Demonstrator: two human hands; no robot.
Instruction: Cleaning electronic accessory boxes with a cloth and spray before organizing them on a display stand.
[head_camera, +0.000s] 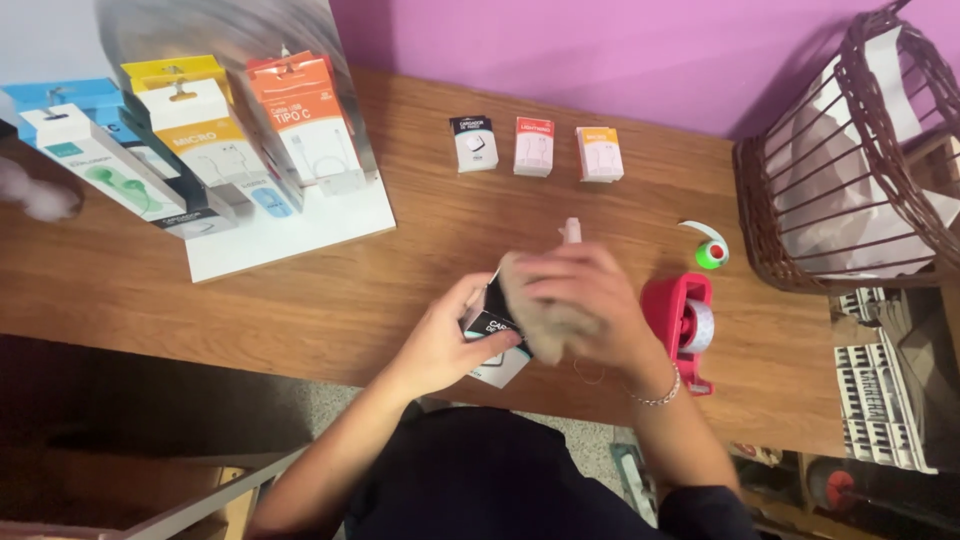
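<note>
Box held in left hand | right hand blurred over it, grip unclear, perhaps touching | desk edge

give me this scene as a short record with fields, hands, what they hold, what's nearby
left hand: grips a small black-and-white box from its left side
right hand: over the box, motion-blurred
surface: wooden table
nearby right: red tape dispenser, wicker basket
behind: three small boxes in a row
far left: packaged cables on a white stand

Both hands meeting at centre, left hand fingers curled in a grip, right hand blurred, fingers bent
</note>
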